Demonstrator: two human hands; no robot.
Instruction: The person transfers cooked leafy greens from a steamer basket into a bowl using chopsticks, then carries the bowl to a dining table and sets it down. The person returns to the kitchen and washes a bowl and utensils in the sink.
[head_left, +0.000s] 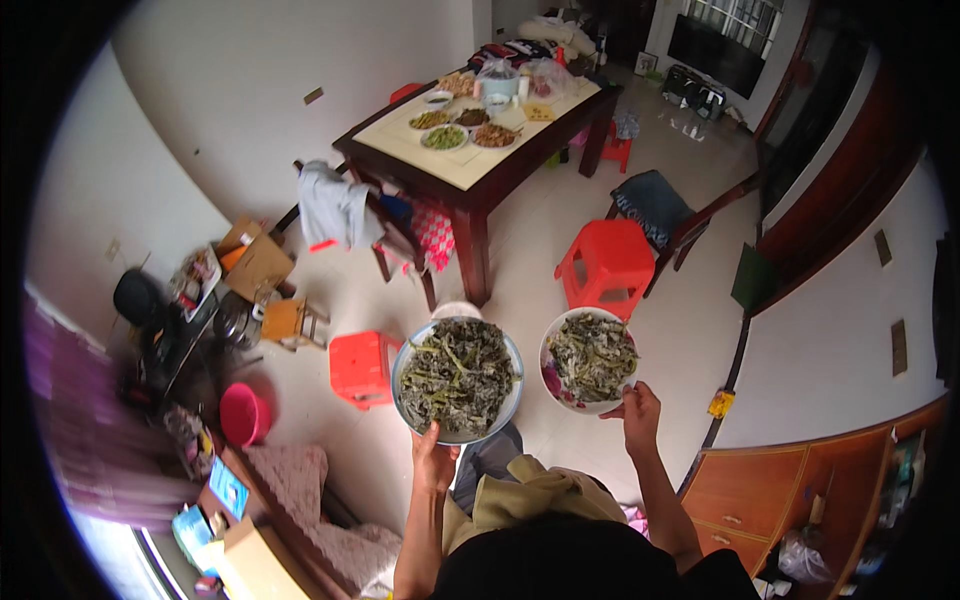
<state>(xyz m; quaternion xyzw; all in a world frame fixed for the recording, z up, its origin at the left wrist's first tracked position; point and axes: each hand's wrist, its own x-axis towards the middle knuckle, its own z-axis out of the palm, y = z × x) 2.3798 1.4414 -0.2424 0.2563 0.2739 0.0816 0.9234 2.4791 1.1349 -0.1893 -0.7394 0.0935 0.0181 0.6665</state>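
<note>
My left hand (433, 455) grips the near rim of a large blue-rimmed plate (516, 397), its thumb on top. Dark leafy greens with pale green stems (457, 375) cover most of that plate. To the right, my right hand (636, 416) holds a smaller white plate (550, 375) with a pink floral pattern by its lower right edge. A heap of similar dark greens (592, 352) lies on it. Both plates are held apart in front of my body, above the tiled floor. The fingers beneath each plate are mostly hidden.
Ahead stands a dark wooden dining table (420, 161) bearing several dishes of food. A chair draped with grey cloth (337, 206) is at its near left. Red plastic stools stand left (364, 367) and right (611, 259); a cushioned chair (656, 202) is farther right. A pink bucket (244, 415) sits at left.
</note>
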